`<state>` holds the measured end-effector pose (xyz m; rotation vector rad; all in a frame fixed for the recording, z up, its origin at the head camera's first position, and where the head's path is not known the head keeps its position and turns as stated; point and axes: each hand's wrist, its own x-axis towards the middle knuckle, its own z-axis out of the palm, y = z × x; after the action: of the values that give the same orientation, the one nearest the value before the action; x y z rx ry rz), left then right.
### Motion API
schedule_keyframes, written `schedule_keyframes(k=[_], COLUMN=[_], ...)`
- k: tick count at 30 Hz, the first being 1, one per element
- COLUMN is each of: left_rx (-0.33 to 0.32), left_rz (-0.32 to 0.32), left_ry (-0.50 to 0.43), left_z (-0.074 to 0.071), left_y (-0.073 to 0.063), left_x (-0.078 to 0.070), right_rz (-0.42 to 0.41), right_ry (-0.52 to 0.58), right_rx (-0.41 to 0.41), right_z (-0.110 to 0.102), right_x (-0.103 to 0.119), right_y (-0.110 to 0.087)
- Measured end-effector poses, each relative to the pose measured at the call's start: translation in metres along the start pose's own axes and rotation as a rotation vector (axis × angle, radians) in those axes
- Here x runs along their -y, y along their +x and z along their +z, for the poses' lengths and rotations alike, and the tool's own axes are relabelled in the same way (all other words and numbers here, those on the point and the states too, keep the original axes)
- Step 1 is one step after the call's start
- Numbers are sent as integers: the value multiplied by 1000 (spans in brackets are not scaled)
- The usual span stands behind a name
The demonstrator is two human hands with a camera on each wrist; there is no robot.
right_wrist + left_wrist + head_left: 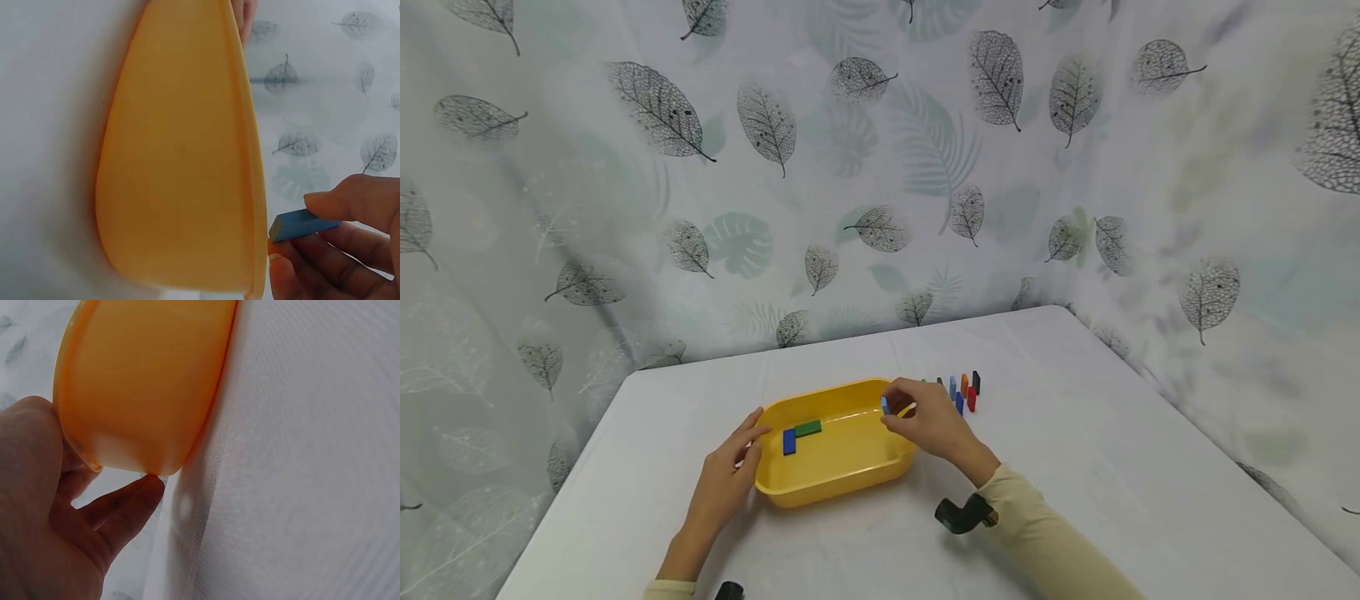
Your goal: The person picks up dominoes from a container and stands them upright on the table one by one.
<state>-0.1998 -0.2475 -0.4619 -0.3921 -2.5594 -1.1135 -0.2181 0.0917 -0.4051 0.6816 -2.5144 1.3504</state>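
A yellow plastic tray (pixel 850 475) sits on the white table. Inside it, towards the left end, lie a dark blue domino block (pixel 789 442) and a green domino block (pixel 808 428), close together. My left hand (pixel 724 479) is at the tray's left end, its fingers resting against the rim and outer wall, as the left wrist view shows too. Over the tray's right end, my right hand (pixel 928 417) pinches a light blue domino block (pixel 303 224) between thumb and fingers. In the right wrist view this block appears just beyond the tray's rim.
Right of the tray, partly behind my right hand, several small blocks stand upright, among them a red block (pixel 972 398), an orange block (pixel 965 385) and a black block (pixel 976 382). A leaf-patterned curtain (pixel 850 167) hangs behind the table (pixel 1120 467).
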Motion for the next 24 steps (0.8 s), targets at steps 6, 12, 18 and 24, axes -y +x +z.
schedule_keyframes(k=[6,12,18,24], left_rx=[8,16,11,7], left_rz=[-17,-29,-20,-11], left_ry=[-2,2,-1,-3], left_z=[1,0,0,0], left_y=[0,0,0,0], left_x=[-1,-2,-2,0], right_rz=[10,46,33,58], right_ry=[-10,-20,-26,-54], right_rx=[-26,-57,-75,-88], right_z=[-9,-13,-20,-25], right_x=[-8,-16,-23,-29], right_y=[-5,-9,-14,-18])
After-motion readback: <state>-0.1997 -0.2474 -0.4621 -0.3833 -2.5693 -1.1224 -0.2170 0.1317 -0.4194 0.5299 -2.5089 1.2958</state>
